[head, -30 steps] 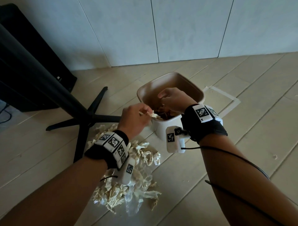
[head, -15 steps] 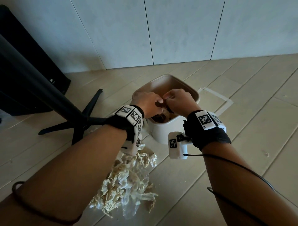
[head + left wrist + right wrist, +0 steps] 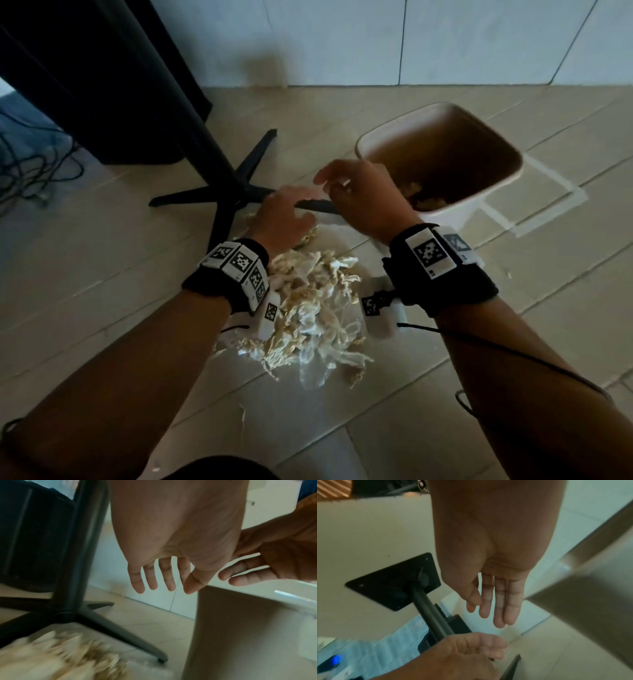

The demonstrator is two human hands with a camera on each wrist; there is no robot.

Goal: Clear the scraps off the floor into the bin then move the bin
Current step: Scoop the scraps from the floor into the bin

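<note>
A pale pile of shredded scraps [image 3: 308,308] lies on the wooden floor between my forearms; it shows blurred in the left wrist view [image 3: 51,660]. The beige bin [image 3: 452,212] stands beyond it to the right, with some scraps at its bottom. My left hand [image 3: 286,219] hovers over the pile's far edge, fingers spread and empty [image 3: 163,586]. My right hand [image 3: 342,185] hangs just left of the bin's near corner, fingers straight, holding nothing [image 3: 488,614]. The bin's wall [image 3: 240,635] rises close beside both hands.
A black table pedestal with a star base [image 3: 236,192] stands just behind the pile, one leg running under my hands. A black box [image 3: 102,85] and cables [image 3: 27,171] sit far left. White tape marks [image 3: 548,205] edge the bin. A tiled wall closes the back.
Both hands have come out of the bin and swung down and left to the pile. The scraps the left hand held are gone from it.
</note>
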